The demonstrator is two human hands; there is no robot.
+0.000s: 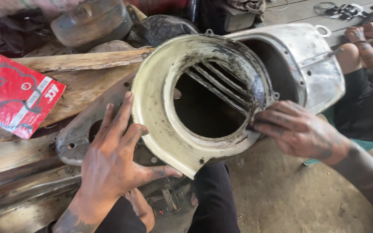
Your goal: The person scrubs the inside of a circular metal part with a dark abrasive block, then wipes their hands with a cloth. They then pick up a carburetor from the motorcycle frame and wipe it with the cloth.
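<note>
A round cream-coloured metal fan cover [160, 125], grimy with black grease and with slanted vanes inside its big opening, is held up at the middle. My left hand [115, 159] lies flat with spread fingers against its lower left rim. My right hand [296, 129] grips the cover's right edge beside the vanes. Behind it, at the upper right, a silver metal shroud [311, 69] is nested against the cover.
A red flat packet [14, 97] lies on wooden planks [80, 71] at the left. A grey metal plate [76, 138] sits under my left hand. Dark metal parts are piled at the back. Another person's arm and knee [363, 47] show at the upper right. Concrete floor [281, 194] below.
</note>
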